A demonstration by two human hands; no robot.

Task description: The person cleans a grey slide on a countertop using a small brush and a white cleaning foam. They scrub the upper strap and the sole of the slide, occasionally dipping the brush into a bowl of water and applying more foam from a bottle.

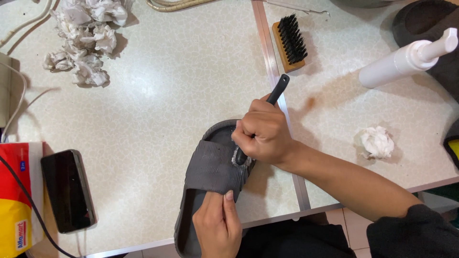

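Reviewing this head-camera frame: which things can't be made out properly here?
- Brush head: hidden under the right hand, head view.
- Slipper heel: covered by the left hand and cut by the bottom edge.
- Spray bottle base: hidden behind the dark slipper at top right.
- Tissue pack: cropped by the left edge.

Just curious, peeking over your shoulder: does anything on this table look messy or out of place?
Yes: a heap of crumpled tissues sits at the table's far left, and one stray wad lies alone at right. The white pump bottle lies on its side.
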